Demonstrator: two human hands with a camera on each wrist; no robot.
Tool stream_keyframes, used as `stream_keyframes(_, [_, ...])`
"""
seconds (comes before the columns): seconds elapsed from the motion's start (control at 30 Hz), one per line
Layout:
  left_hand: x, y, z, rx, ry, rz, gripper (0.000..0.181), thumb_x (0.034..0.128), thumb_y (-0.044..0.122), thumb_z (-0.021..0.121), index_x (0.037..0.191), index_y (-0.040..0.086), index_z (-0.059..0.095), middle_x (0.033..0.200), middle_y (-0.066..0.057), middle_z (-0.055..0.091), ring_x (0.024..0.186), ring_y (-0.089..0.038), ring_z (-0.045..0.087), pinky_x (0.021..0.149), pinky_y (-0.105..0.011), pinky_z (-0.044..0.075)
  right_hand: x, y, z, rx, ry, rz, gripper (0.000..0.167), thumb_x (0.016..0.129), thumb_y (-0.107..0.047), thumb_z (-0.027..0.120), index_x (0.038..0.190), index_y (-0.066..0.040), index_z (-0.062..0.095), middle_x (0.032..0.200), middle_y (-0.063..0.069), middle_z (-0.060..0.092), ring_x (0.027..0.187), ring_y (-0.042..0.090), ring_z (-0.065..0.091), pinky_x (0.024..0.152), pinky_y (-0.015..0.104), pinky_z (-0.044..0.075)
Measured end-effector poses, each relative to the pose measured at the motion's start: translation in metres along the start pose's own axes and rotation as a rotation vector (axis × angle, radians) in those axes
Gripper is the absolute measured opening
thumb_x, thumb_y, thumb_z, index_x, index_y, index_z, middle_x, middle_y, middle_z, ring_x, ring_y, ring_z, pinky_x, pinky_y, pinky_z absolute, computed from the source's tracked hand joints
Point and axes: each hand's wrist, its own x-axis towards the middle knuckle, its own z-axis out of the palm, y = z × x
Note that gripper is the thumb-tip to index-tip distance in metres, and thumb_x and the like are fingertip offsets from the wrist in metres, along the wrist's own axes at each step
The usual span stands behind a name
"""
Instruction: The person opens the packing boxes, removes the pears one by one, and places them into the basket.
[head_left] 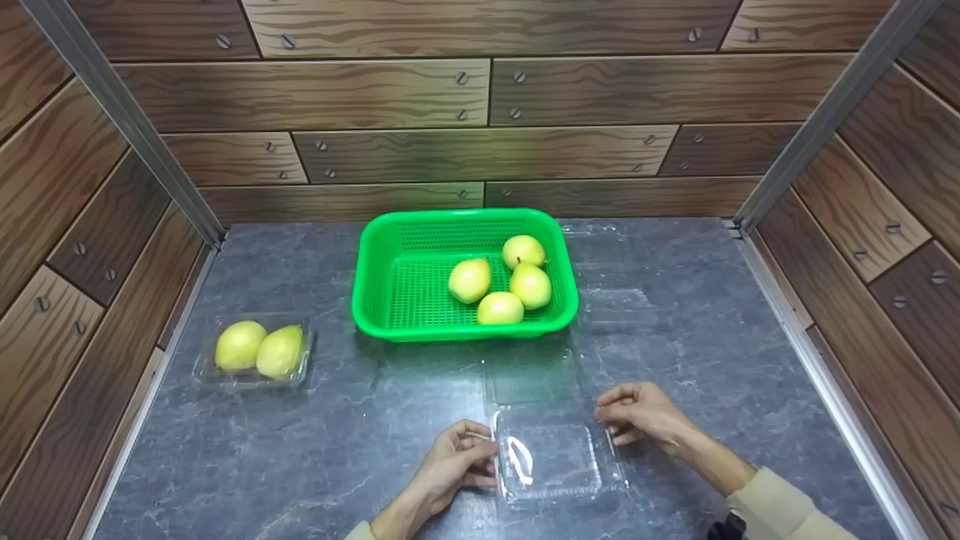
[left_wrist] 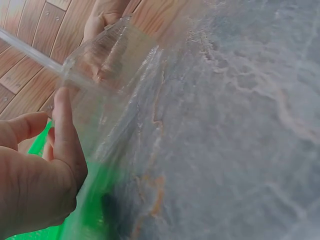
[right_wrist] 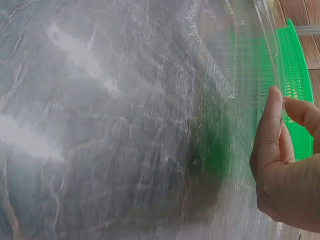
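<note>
In the head view, a clear plastic clamshell box point(head_left: 559, 457) is at the front of the grey tabletop, its lid raised and lying back. My left hand point(head_left: 454, 461) pinches the box's left edge between thumb and fingers. At the right edge, my right hand point(head_left: 649, 420) pinches the rim near its far corner. Both wrist views show the clear plastic at the fingertips of the left hand point(left_wrist: 42, 165) and the right hand point(right_wrist: 285, 155). No fruit lies in this box.
Behind it, a green basket point(head_left: 379, 322) holds several yellow-green pears point(head_left: 500, 308). To the left, another clear box point(head_left: 251, 380) contains two pears point(head_left: 280, 352). More clear plastic packaging point(head_left: 615, 306) lies right of the basket. Wood-patterned walls point(head_left: 390, 94) enclose the table.
</note>
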Motion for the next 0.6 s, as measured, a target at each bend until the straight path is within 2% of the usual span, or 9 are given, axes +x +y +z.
stream_keyframes(0.2, [0.003, 0.013, -0.003, 0.054, 0.061, 0.020, 0.041, 0.0964, 0.012, 0.073, 0.131, -0.003, 0.057, 0.094, -0.004, 0.069, 0.077, -0.014, 0.067, 0.068, -0.029, 0.067, -0.004, 0.001, -0.009, -0.026, 0.019, 0.003, 0.044, 0.090, -0.014, 0.080, 0.124, 0.010, 0.064, 0.087, -0.003, 0.072, 0.069, 0.008, 0.066, 0.061, 0.025, 0.066])
stream_keyframes(0.33, [0.004, 0.027, -0.010, 0.183, 0.132, 0.075, 0.043, 0.0971, 0.018, 0.074, 0.132, -0.002, 0.060, 0.102, -0.008, 0.070, 0.077, -0.015, 0.068, 0.067, -0.032, 0.067, -0.008, 0.001, -0.016, -0.058, 0.031, 0.004, 0.046, 0.090, -0.015, 0.080, 0.125, 0.010, 0.064, 0.088, -0.002, 0.073, 0.070, 0.009, 0.067, 0.062, 0.026, 0.066])
stream_keyframes(0.5, [0.004, 0.045, -0.020, 0.416, 0.194, 0.228, 0.040, 0.0983, 0.025, 0.074, 0.127, 0.000, 0.065, 0.103, -0.011, 0.069, 0.076, -0.021, 0.069, 0.063, -0.039, 0.066, -0.013, 0.002, -0.026, -0.077, 0.048, 0.025, 0.045, 0.089, -0.016, 0.081, 0.123, 0.009, 0.065, 0.088, -0.002, 0.071, 0.070, 0.009, 0.067, 0.063, 0.027, 0.066])
stream_keyframes(0.6, [0.004, 0.056, -0.026, 0.564, 0.233, 0.346, 0.034, 0.0987, 0.029, 0.074, 0.122, 0.005, 0.069, 0.104, -0.012, 0.071, 0.086, -0.023, 0.070, 0.073, -0.040, 0.065, -0.016, 0.004, -0.033, -0.087, 0.040, 0.023, 0.043, 0.090, -0.017, 0.080, 0.122, 0.009, 0.065, 0.086, -0.002, 0.070, 0.071, 0.009, 0.067, 0.062, 0.026, 0.066])
